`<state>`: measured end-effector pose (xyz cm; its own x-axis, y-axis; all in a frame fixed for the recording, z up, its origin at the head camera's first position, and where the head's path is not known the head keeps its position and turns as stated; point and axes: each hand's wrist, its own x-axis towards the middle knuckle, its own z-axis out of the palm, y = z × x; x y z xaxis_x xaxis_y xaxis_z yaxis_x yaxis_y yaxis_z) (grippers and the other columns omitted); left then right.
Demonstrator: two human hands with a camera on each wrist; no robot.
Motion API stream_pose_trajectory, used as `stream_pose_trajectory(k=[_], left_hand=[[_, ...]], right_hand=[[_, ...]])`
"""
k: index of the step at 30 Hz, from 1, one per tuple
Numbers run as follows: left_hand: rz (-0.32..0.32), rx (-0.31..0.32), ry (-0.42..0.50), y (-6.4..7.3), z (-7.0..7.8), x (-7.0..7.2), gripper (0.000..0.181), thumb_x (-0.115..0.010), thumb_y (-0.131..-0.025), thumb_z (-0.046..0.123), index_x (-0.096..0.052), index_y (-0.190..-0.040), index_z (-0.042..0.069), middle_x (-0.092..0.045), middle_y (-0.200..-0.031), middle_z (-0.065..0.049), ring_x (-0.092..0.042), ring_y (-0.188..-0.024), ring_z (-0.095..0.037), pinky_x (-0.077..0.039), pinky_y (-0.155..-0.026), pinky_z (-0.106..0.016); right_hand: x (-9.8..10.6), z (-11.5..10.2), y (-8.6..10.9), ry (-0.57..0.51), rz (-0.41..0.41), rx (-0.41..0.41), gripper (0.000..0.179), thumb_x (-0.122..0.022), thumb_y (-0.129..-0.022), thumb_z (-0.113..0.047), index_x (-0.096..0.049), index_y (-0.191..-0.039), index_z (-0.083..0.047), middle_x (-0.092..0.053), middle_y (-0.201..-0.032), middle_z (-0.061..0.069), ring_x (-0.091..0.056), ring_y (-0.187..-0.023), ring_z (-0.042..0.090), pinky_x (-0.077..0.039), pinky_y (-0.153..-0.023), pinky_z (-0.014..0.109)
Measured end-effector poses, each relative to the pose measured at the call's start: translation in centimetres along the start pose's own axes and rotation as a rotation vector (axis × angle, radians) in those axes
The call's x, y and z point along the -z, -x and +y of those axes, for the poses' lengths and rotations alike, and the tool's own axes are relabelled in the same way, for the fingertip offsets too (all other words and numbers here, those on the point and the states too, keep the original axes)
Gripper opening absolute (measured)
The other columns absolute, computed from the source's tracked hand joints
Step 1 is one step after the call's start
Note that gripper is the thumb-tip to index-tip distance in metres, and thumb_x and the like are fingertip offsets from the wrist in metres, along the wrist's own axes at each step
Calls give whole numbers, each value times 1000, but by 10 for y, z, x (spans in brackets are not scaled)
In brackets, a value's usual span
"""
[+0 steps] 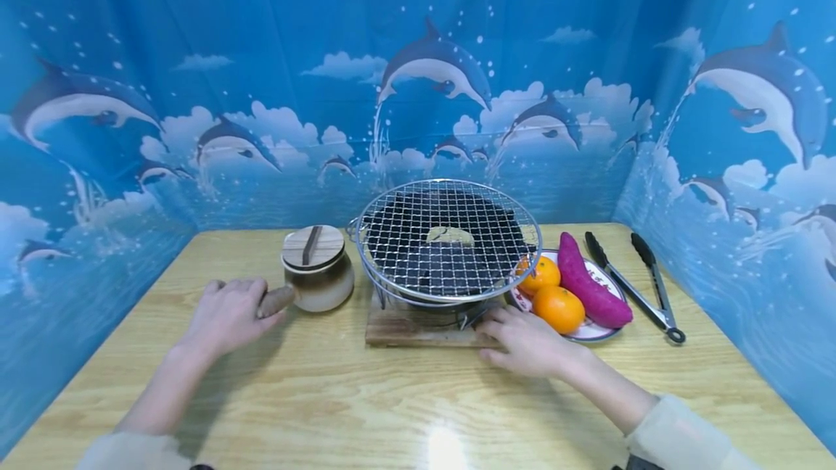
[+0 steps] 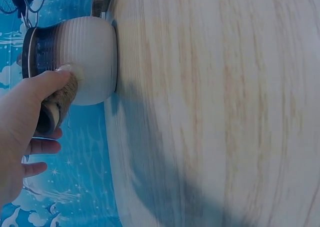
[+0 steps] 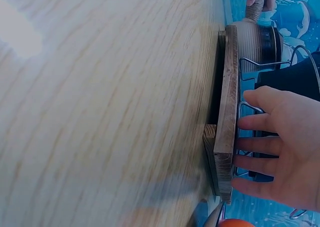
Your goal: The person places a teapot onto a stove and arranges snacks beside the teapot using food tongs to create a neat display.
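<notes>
A round ceramic teapot point(image 1: 320, 283) with a brown-to-cream glaze and a wooden lid point(image 1: 313, 246) stands left of the grill. Its twine-wrapped side handle point(image 1: 277, 300) is held by my left hand point(image 1: 225, 314), with the thumb point(image 2: 52, 81) along it and fingers on the far side. A round wire mesh point(image 1: 451, 238) tops a black stove point(image 3: 290, 79) on a wooden board point(image 1: 418, 328). My right hand point(image 1: 522, 339) reaches to the board's right front part, its fingers point(image 3: 257, 146) extended, fingertips right at the board's edge and by the wire legs point(image 3: 250, 107).
On the right, a patterned plate point(image 1: 591, 337) holds two oranges point(image 1: 559, 309) and a purple sweet potato point(image 1: 591, 285), close to my right hand. Beyond it lie black-tipped tongs point(image 1: 630, 289), spread apart. A blue dolphin curtain point(image 1: 418, 42) encloses the wooden table point(image 1: 366, 397).
</notes>
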<state>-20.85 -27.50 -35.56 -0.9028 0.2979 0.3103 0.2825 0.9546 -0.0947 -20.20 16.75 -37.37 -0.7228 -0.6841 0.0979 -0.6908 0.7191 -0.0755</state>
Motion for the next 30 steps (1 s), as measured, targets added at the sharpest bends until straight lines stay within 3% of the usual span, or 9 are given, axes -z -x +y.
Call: stream_pose_trajectory(k=[3, 14, 25, 30], left_hand=[[-4, 3, 7, 0, 0, 0, 40, -69, -75, 43, -47, -75, 9, -53, -68, -4, -57, -69, -30, -38, -63, -48], [-120, 76, 91, -5, 1, 2, 38, -66, -77, 35, -49, -86, 3, -59, -83, -15, -54, -79, -35, -36, -65, -51], [-123, 60, 73, -6, 2, 2, 36, -68, -76, 32, -48, -86, 3, -60, -83, -15, -55, -80, -37, -35, -65, -50], [-120, 59, 61, -7, 2, 2, 38, -68, -75, 31, -50, -90, 1, -60, -85, -19, -54, -79, -36, -35, -67, -50]], right_hand=[[0, 0, 1, 1, 0, 1, 33, -61, -86, -32, -65, -109, -9, -59, -114, 10, -54, -105, 28, -45, -87, 45], [0, 0, 0, 6, 2, 4, 32, -61, -86, -31, -65, -109, -9, -59, -113, 10, -55, -103, 28, -45, -87, 45], [-4, 1, 1, 45, 52, 32, 30, -63, -84, -31, -66, -106, -9, -58, -107, 8, -55, -98, 25, -47, -84, 43], [-6, 0, 2, 113, 113, 78, 30, -66, -82, -33, -64, -103, -11, -58, -102, 7, -55, -92, 23, -49, -77, 41]])
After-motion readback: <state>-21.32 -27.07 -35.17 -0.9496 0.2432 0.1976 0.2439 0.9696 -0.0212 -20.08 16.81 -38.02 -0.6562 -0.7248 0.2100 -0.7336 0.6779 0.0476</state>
